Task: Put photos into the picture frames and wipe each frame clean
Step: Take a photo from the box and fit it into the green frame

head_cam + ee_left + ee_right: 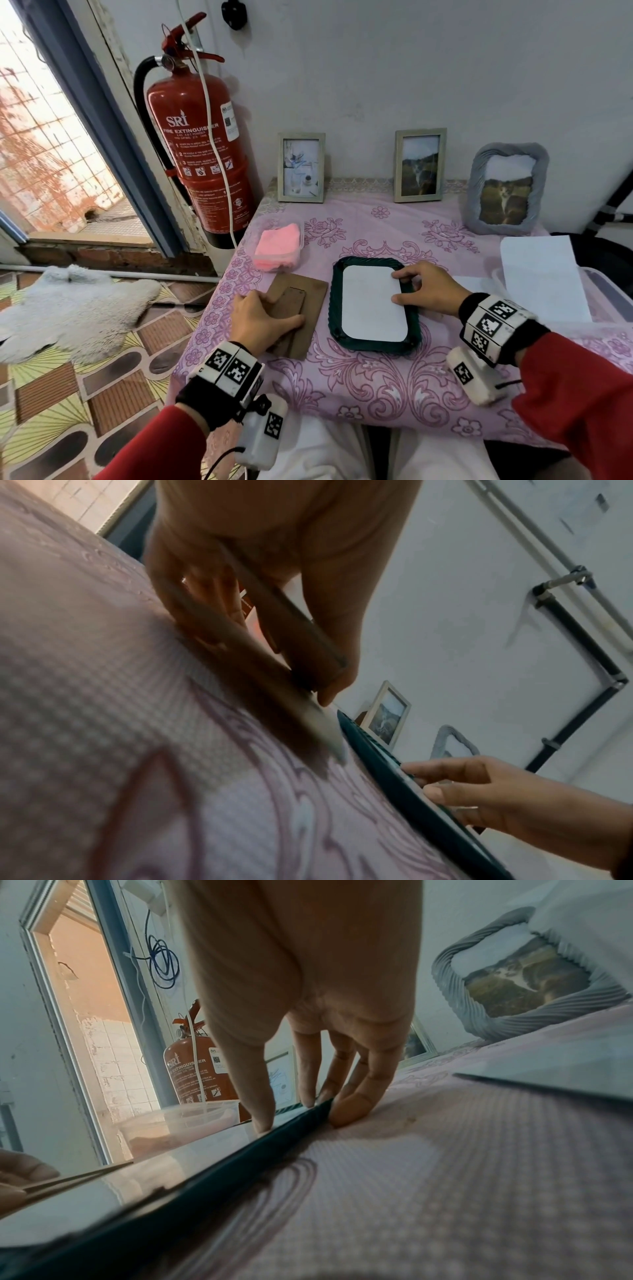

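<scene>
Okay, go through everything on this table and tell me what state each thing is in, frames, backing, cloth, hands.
Dark green frame: face down, white photo back showing.
Brown backing board: off the frame, on the tablecloth.
Left hand: grips the board.
Right hand: fingertips press the photo.
Three frames at the wall: upright, filled.
Pink cloth: folded, untouched.

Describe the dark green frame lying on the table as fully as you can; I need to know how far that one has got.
The dark green frame lies flat, back up, on the pink patterned tablecloth, right of the brown backing board. It is a rounded rectangle with a ribbed, glossy rim, plastic by its look. A white sheet, probably a photo's back, fills its opening; no backing covers it. The right hand rests fingertips on the sheet's right edge and the rim. The left hand touches only the board.
</scene>
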